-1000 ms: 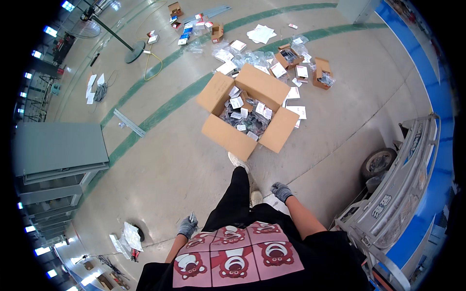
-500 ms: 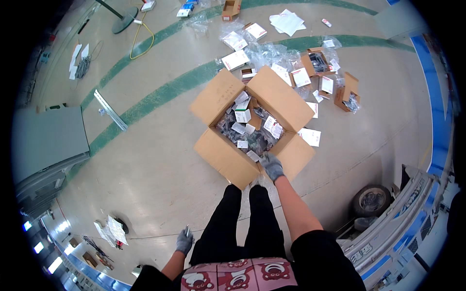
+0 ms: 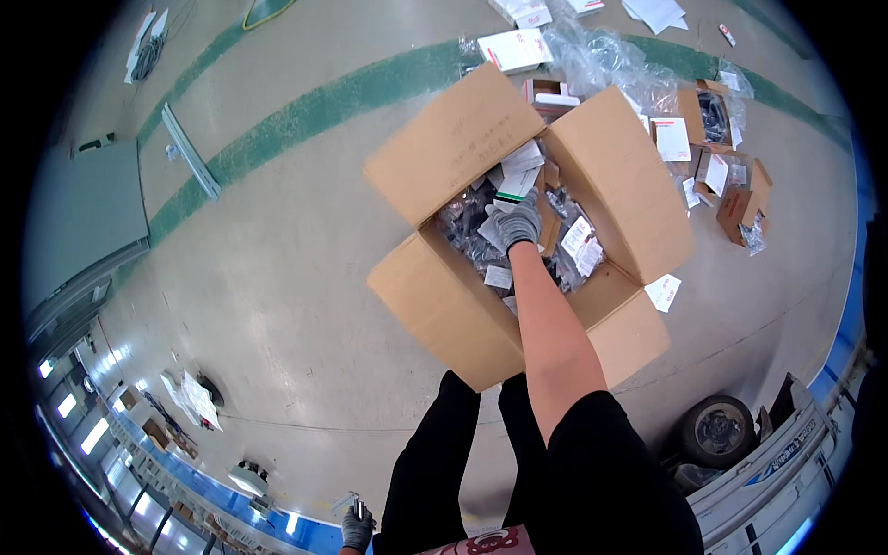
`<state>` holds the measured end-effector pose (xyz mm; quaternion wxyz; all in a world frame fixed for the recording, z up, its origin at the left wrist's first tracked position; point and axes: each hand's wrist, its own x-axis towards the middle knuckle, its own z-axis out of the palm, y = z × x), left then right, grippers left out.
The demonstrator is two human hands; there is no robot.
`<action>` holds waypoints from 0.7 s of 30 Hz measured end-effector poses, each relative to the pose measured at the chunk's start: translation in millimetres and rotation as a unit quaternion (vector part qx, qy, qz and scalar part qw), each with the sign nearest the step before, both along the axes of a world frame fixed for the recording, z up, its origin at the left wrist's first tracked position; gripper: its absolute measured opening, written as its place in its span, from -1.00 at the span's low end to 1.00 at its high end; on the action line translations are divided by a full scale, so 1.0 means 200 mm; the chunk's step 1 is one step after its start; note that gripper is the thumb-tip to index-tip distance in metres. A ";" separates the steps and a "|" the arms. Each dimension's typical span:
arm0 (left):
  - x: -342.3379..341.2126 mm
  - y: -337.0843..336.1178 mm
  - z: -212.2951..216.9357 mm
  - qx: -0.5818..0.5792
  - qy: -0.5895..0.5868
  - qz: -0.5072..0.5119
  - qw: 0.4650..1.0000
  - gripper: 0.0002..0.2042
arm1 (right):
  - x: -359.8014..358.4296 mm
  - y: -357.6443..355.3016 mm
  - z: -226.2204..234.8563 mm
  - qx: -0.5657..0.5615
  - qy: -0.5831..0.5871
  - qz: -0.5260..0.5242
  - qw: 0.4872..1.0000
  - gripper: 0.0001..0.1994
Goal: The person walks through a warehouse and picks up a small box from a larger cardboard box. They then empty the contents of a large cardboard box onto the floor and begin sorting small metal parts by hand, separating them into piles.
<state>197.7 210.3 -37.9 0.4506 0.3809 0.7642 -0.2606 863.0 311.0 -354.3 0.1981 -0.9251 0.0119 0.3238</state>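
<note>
A large open cardboard carton (image 3: 453,305) stands in front of my feet, its flaps folded outward. Inside lie several clear plastic bags of dark parts (image 3: 467,222) with white labels. My right hand (image 3: 515,224), in a grey glove, reaches down into the carton. Its fingers close at the near end of a small white box (image 3: 518,185) with a green stripe; the fingertips are partly hidden. Low beside my left leg, my left hand (image 3: 357,531), gloved as well, is closed round a slim silvery object (image 3: 358,507) whose kind I cannot make out.
Beyond the carton, white boxes (image 3: 514,50), clear plastic wrap (image 3: 601,60) and small opened brown boxes (image 3: 743,208) litter the floor. A metal rail (image 3: 190,151) lies to the left, near a grey cabinet (image 3: 83,203). At lower right are a wheel (image 3: 719,431) and vehicle panels.
My right hand has moved from the carton's near edge to the white box inside, which now lies tilted differently. The view has shifted, so the carton appears larger. My left hand stays low.
</note>
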 end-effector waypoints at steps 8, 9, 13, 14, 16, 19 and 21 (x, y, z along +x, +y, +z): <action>0.06 -0.04 -0.02 0.031 -0.044 0.025 0.998 -0.84 | -0.23 -0.32 0.07 0.116 -0.020 0.014 0.993 -0.57; 0.08 -0.05 -0.05 0.033 -0.058 0.031 0.997 -0.84 | -0.25 -0.40 0.08 0.168 0.019 -0.023 0.985 -0.65; 0.17 -0.03 -0.06 0.059 -0.107 0.026 0.992 -0.84 | -0.30 -0.54 0.26 0.229 0.060 0.014 0.971 -0.81; 0.21 0.02 -0.07 0.066 -0.124 0.030 0.990 -0.84 | -0.33 -0.57 0.26 0.218 0.046 0.057 0.973 -0.81; 0.27 0.10 -0.09 0.071 -0.156 0.016 0.985 -0.84 | -0.37 -0.67 0.10 0.178 -0.003 0.171 0.969 -0.79; 0.26 0.00 -0.12 0.064 -0.118 0.077 0.988 -0.83 | -0.38 -0.35 0.18 0.201 0.107 0.144 0.963 -0.77; 0.20 -0.01 -0.16 0.040 -0.093 0.039 0.994 -0.81 | -0.50 -0.30 -0.01 0.262 0.039 0.076 0.961 -0.65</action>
